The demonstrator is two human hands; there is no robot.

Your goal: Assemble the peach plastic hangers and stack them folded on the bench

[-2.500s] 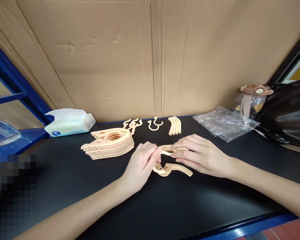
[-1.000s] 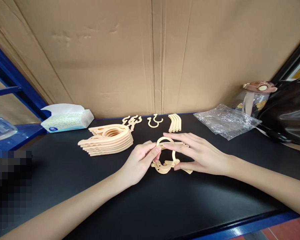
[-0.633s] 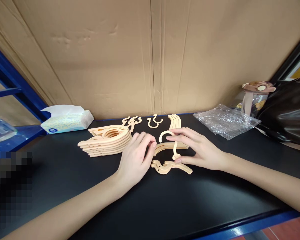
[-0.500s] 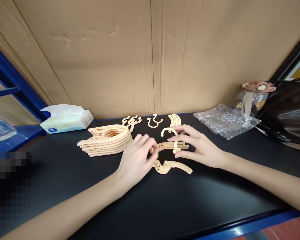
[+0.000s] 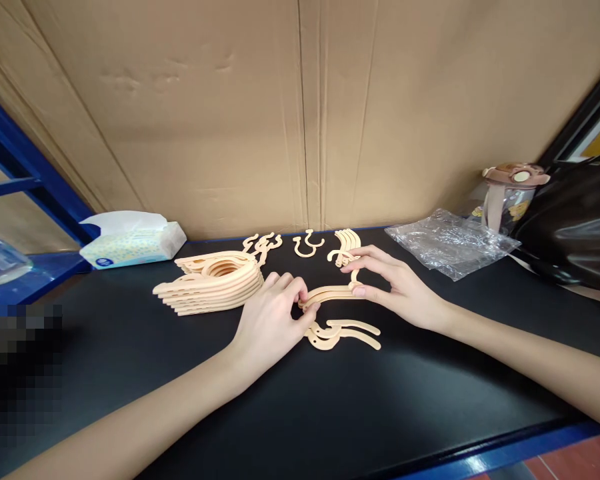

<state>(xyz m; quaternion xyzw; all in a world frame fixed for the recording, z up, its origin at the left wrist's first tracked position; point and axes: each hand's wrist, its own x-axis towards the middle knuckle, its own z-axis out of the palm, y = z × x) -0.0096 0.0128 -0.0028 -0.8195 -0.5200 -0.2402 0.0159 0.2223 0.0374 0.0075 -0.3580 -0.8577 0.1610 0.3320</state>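
Observation:
My left hand (image 5: 270, 321) is closed, thumb and fingertips pinched at the left end of a long curved cream hanger arm (image 5: 333, 293). My right hand (image 5: 406, 288) grips a cream hanger hook (image 5: 354, 276) between thumb and fingers, its round base at the arm's right part. Fingers hide part of the hook, and I cannot tell whether it is joined to the arm. Just below lie two curved hanger pieces (image 5: 355, 333), partly under my left fingers. A stack of folded hangers (image 5: 213, 287) lies beside my left hand.
Loose hooks (image 5: 265, 245) and two more hooks (image 5: 307, 245) lie near the cardboard wall (image 5: 220, 120), with several nested hanger arms (image 5: 347, 241) to their right. A tissue pack (image 5: 133, 243) stands left. Crumpled clear plastic (image 5: 450, 243) and a bottle (image 5: 513, 193) are at right.
The hook in my right hand has tipped back and come down against the hanger arm. Two curved pieces now show apart in front, where one right-hand arm showed before. My left hand barely moved.

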